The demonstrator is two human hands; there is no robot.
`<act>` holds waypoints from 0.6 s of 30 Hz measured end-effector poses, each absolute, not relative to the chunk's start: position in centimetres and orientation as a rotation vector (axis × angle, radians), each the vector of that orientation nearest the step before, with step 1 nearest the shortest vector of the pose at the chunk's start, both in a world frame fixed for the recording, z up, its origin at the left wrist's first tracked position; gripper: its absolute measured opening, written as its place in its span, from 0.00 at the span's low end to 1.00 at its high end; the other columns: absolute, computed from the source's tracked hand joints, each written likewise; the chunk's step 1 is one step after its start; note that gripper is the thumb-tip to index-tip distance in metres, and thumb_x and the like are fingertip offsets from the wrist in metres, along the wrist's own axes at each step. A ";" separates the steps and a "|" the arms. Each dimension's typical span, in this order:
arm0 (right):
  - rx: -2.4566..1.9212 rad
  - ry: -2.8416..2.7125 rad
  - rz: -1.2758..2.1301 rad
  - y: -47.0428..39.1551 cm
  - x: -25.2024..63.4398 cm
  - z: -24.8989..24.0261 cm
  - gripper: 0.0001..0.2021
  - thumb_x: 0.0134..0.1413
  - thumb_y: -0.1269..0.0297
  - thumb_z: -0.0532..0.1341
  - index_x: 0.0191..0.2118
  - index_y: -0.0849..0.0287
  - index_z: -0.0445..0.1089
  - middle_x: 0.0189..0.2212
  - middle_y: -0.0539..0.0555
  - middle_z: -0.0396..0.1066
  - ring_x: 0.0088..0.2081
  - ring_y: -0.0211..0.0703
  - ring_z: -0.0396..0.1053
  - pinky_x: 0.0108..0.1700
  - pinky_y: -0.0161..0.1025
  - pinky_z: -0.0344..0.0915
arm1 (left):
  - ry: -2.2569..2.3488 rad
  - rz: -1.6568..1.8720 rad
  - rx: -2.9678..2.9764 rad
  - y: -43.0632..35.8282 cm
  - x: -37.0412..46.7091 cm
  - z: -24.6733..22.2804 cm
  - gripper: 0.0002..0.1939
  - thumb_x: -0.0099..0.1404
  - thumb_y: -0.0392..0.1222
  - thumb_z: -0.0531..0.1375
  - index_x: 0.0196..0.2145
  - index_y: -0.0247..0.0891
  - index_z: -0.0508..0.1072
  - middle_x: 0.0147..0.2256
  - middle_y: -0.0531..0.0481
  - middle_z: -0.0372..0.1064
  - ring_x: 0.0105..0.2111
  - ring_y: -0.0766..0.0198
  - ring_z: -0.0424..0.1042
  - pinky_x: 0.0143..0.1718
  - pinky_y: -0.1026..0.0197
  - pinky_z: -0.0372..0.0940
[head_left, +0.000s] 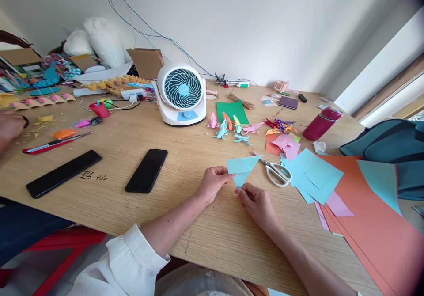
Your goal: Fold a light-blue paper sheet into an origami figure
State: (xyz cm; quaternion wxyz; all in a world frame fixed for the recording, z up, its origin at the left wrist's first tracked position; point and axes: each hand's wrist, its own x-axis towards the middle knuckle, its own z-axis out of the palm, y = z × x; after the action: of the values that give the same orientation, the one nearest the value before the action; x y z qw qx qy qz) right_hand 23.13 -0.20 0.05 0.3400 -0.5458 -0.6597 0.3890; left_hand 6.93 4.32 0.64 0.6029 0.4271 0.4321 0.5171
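Note:
A folded light blue paper (243, 166) with a pointed shape is held between my two hands, just above the table. My left hand (215, 182) pinches its left edge. Lower down, my right hand (256, 201) grips the bottom corner between thumb and fingers. White-handled scissors (278, 175) lie right of the paper, partly beside a stack of light blue sheets (318, 174). Small folded paper figures (222, 129) in several colours stand and lie beyond my hands, near a green sheet (233, 110).
A white fan (182, 92) stands at the back. A black phone (146, 171) and a long black case (64, 173) lie left. Orange sheets (371, 207), a maroon bottle (322, 123) and a teal bag (387, 143) are right. Another person's hand (11, 126) rests far left.

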 end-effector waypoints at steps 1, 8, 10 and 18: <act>-1.418 -1.720 1.012 -0.2 23.1 0.0 0.16 0.60 0.55 0.57 0.25 0.58 0.66 0.21 0.49 0.69 0.20 0.36 0.64 0.25 0.33 0.58 | 1.001 1.212 0.982 4.4 6.8 0.7 0.20 0.44 0.53 0.72 0.18 0.34 0.72 0.19 0.55 0.62 0.23 0.71 0.57 0.27 0.65 0.52; -1.398 -1.735 1.011 -0.3 22.9 0.0 0.16 0.61 0.54 0.57 0.25 0.58 0.66 0.20 0.49 0.69 0.19 0.36 0.63 0.25 0.33 0.57 | 0.983 1.302 0.950 4.7 6.5 0.9 0.19 0.47 0.52 0.71 0.20 0.34 0.71 0.20 0.55 0.61 0.24 0.71 0.56 0.28 0.65 0.52; -1.393 -1.736 1.013 -0.3 22.9 0.0 0.16 0.61 0.54 0.57 0.25 0.58 0.66 0.20 0.49 0.69 0.20 0.36 0.64 0.25 0.34 0.57 | 0.968 1.314 0.961 4.6 6.5 1.0 0.19 0.48 0.52 0.71 0.19 0.35 0.69 0.20 0.56 0.60 0.24 0.71 0.56 0.28 0.66 0.52; -1.312 -1.714 1.116 0.0 23.3 -0.1 0.18 0.60 0.49 0.58 0.28 0.59 0.68 0.22 0.50 0.69 0.24 0.38 0.65 0.27 0.34 0.59 | 0.932 1.316 1.018 4.6 6.3 1.1 0.18 0.51 0.49 0.70 0.18 0.35 0.68 0.19 0.57 0.59 0.24 0.71 0.57 0.28 0.67 0.53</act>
State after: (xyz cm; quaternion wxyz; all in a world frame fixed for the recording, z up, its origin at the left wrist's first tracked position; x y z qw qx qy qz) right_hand 23.26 0.01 -0.15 0.3485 -0.5062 -0.6611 0.4305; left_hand 6.35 4.61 1.10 0.5789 0.4353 0.3983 0.5627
